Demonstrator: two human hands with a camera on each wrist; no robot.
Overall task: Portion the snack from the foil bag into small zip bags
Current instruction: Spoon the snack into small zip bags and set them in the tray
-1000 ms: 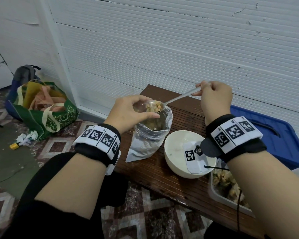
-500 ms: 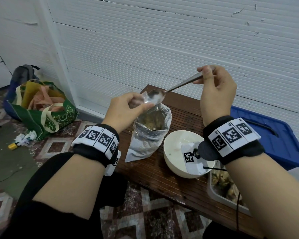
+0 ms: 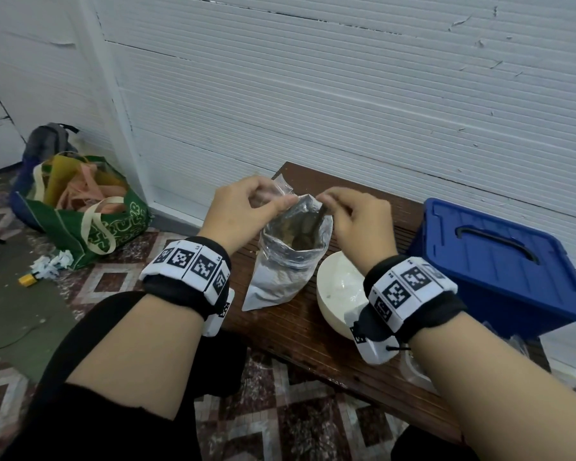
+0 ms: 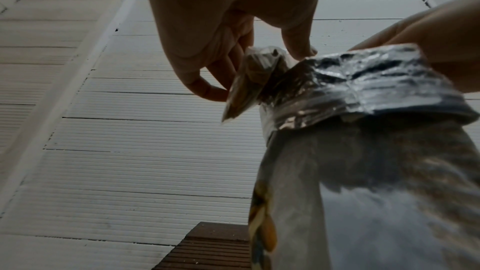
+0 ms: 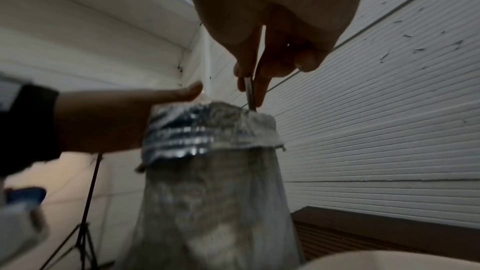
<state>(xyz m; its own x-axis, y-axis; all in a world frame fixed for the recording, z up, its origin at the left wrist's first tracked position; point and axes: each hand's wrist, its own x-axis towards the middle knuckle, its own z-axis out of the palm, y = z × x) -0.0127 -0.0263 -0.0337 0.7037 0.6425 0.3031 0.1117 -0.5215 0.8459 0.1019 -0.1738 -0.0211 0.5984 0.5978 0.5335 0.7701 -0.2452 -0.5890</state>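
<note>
Two hands are working at one opening here: your left hand (image 3: 243,207) is pinching a small zip bag (image 3: 281,188) by its top, fingers curled round the clear film, holding it just beside the left rim of the foil bag (image 3: 288,257). Your right hand (image 3: 359,221) is gripping a spoon (image 5: 250,93) between thumb and fingers, and the handle is running almost straight down, so its long axis is pointing into the foil bag's mouth; the bowl end is hiding below the rim, so you can't tell whether it is carrying any snack. The foil bag is standing upright on the tabletop (image 3: 306,331), mouth rolled down into a cuff, with the white bowl (image 3: 338,294) touching or nearly touching its right side and the blue bin (image 3: 499,261) further right. The relation that matters is this: the zip bag is sitting up and to the left of the spoon, just across the rim, nearer your left hand than your right. In the left wrist view it is already showing brown pieces inside and hanging tilted, mouth uppermost. You are probably looking at a short lift and a leftward tip of the spoon, so the zip bag's mouth needs to be staying open toward it. The risk is spilling over the cuff.
</note>
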